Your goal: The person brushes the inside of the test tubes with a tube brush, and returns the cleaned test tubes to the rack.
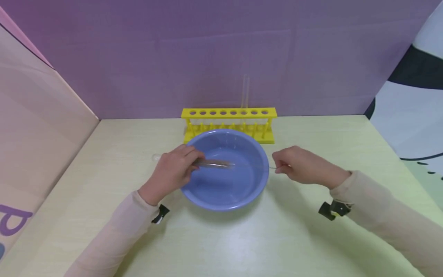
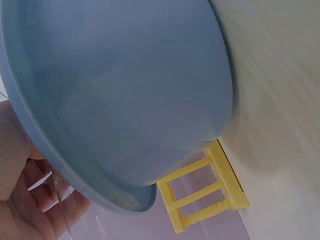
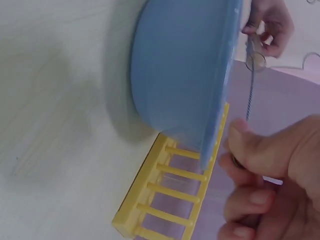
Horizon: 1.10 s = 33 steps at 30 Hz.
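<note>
Over the blue basin (image 1: pixel 225 194), the left hand (image 1: pixel 171 167) grips a clear glass test tube (image 1: pixel 216 164) lying nearly level. The tube's rounded end pokes out left of the hand, and its mouth faces right. Inside the tube shows a brownish length, seemingly a test tube brush's bristles. Its twisted wire handle (image 3: pixel 250 97) runs out of the mouth in the right wrist view. At the basin's right side, the right hand (image 1: pixel 299 165) pinches the wire's far end between thumb and forefinger. In the left wrist view, the basin's rim partly hides the left hand (image 2: pixel 30 185).
Directly behind the basin stands a yellow test tube rack (image 1: pixel 228 112) with several holes. Another clear test tube (image 1: pixel 245 90) stands upright in it, right of the middle. A purple backdrop (image 1: pixel 138 77) rises along the rear edge of the pale table (image 1: pixel 221 246).
</note>
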Each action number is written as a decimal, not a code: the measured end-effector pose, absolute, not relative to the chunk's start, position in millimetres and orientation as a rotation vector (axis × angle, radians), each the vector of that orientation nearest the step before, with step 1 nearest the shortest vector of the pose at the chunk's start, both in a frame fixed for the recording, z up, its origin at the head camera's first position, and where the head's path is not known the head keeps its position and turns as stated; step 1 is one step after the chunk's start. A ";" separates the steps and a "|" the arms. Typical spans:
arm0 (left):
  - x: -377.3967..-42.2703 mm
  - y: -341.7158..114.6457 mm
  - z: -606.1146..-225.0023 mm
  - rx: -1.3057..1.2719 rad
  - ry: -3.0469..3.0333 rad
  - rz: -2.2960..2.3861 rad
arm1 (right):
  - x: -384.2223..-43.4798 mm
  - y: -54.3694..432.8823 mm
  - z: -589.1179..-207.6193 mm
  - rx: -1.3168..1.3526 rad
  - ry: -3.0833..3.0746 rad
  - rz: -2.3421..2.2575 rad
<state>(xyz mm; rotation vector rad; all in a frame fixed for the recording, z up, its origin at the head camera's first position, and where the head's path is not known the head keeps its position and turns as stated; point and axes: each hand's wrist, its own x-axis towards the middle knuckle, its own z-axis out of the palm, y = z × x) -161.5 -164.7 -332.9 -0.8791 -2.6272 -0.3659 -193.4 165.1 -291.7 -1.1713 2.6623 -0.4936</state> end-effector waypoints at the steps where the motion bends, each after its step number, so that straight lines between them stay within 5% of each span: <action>1: -161.6 -165.0 -333.2 -0.878 -2.624 -0.366 | -194.5 166.1 -290.5 -1.163 2.636 -0.511; 33: -161.8 -178.7 -335.6 -0.876 -2.627 -0.402 | -200.3 191.2 -295.7 -1.130 2.716 -0.430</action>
